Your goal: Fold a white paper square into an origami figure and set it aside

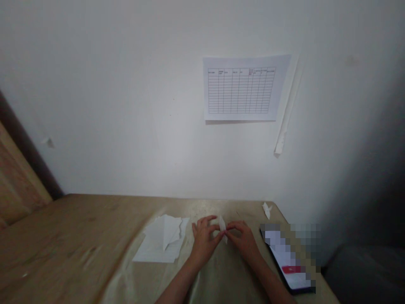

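Between my two hands is a small piece of folded white paper, standing on end above the table. My left hand pinches it from the left with thumb and forefinger, its other fingers spread apart. From the right, my right hand grips the same paper, fingertips pressed close to those of the left. The paper's lower part is partly covered by the thumbs. Left of my left hand lies a loose stack of white paper sheets, with a folded, torn-edged piece on top.
A phone with a lit, partly blurred screen lies at the table's right edge. Beyond it rests a small white folded paper. The brown table meets a white wall bearing a printed grid sheet. A dark shape fills the lower right.
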A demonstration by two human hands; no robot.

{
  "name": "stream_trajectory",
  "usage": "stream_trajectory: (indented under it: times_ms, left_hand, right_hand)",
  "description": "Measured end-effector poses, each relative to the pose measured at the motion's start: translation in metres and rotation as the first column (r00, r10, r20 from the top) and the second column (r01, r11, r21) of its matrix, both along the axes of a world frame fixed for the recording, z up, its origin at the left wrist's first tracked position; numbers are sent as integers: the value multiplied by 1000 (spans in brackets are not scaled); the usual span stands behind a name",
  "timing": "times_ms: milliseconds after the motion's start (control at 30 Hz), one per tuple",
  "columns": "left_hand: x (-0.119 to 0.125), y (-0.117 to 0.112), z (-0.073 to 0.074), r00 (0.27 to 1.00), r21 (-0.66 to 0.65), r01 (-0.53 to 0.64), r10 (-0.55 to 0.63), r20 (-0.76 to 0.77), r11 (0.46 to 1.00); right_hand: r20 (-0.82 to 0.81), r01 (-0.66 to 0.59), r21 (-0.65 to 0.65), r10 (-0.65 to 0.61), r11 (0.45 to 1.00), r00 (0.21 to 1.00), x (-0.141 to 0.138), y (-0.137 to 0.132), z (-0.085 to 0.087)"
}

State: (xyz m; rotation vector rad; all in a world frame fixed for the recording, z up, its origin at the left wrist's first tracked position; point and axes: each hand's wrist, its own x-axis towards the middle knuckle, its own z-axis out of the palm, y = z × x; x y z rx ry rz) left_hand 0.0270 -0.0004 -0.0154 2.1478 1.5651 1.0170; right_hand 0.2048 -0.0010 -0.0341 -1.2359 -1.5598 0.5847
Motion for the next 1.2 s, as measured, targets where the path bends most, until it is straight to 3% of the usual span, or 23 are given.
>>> stream_trajectory:
  times_ms: [567,1200]
  left_hand:
    - [1,-3,4,1000,-58,18,-18,-3,998]
    - [1,-5,12,1000,-62,-24,23,-21,998]
  right_hand:
    - [-70,-65,-33,63,997,996,2,1,2]
    - [-38,4,-80,-7,997,999,2,2,0]
